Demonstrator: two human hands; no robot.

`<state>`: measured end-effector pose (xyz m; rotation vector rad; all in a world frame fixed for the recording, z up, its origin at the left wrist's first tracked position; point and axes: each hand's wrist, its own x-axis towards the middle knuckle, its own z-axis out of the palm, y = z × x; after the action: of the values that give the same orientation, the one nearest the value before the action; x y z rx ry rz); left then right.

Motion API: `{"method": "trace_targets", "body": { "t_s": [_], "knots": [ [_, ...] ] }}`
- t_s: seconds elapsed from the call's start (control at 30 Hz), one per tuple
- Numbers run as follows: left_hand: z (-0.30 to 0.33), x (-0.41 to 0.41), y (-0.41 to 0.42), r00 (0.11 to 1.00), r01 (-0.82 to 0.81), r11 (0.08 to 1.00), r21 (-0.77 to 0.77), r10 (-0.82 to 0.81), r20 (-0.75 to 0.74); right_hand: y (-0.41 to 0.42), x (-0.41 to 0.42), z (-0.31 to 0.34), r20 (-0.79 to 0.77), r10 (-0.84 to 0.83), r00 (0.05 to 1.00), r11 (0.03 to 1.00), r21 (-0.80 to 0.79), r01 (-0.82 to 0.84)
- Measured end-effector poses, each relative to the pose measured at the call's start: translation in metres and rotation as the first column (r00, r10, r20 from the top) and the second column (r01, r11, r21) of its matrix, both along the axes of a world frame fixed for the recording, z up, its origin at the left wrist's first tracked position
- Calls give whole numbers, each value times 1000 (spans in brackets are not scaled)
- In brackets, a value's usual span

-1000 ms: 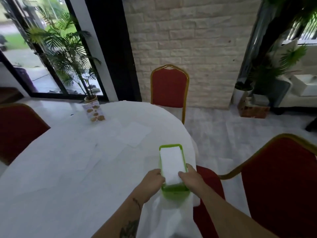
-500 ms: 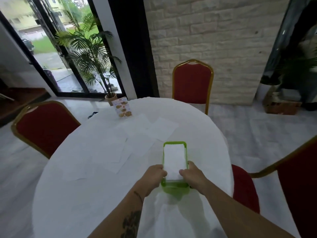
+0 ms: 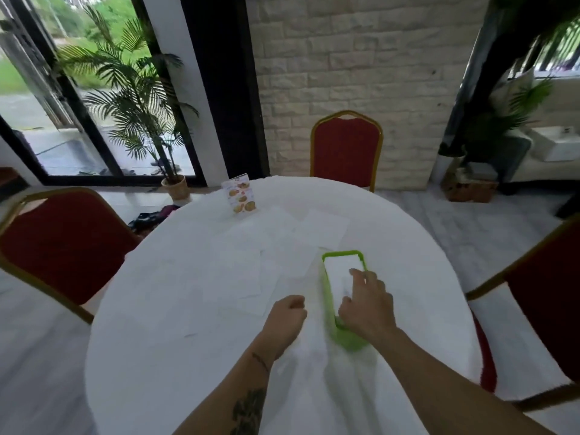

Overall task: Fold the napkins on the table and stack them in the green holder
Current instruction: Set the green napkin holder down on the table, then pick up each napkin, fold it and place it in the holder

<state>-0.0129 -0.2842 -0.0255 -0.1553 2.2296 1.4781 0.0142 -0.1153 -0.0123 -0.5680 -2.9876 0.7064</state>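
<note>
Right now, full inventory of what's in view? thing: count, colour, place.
table: 1, white cloth, round, centre
green holder: 1, green, near right on the table
folded napkins: a stack, count unclear, white, inside the holder
loose napkins: several, exact count unclear, white, spread flat mid-table left of the holder
menu card: 1, white with food photos, upright at the far edge
chairs: 3, red with gold frames, far, left and right of the table
potted palm: 1, green, floor by the window
plants: green, count unclear, right background
left hand: 1, loosely closed, on the cloth left of the holder
right hand: 1, fingers on the stack in the holder
</note>
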Motion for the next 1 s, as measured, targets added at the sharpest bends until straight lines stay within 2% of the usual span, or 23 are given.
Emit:
{"method": "trace_targets", "body": {
  "t_s": [0.2,0.4,0.5,0.67,0.8,1.0],
  "knots": [
    [-5,-22,-54,981,-137,987,-83,124,-149,-57,-8,14,-1,202,979,974,-108,-201],
    [-15,-51,-86,943,-231,953,-196,170,-286,-90,-26,7,112,299,948,945,-170,-279],
    [-28,-69,-97,931,-212,918,-336,85,-356,-101,-35,-1,168,330,929,938,-173,-302],
    [-56,-88,-105,905,-45,788,-614,-227,-359,-109,-46,-19,228,344,911,931,-208,-299],
    [-71,-104,-106,901,30,750,-661,-307,-307,-105,-54,-31,253,340,906,929,-237,-283],
    [-85,-121,-104,879,52,670,-740,-383,-285,-91,-56,-41,284,323,903,927,-285,-242]
  ]
}}
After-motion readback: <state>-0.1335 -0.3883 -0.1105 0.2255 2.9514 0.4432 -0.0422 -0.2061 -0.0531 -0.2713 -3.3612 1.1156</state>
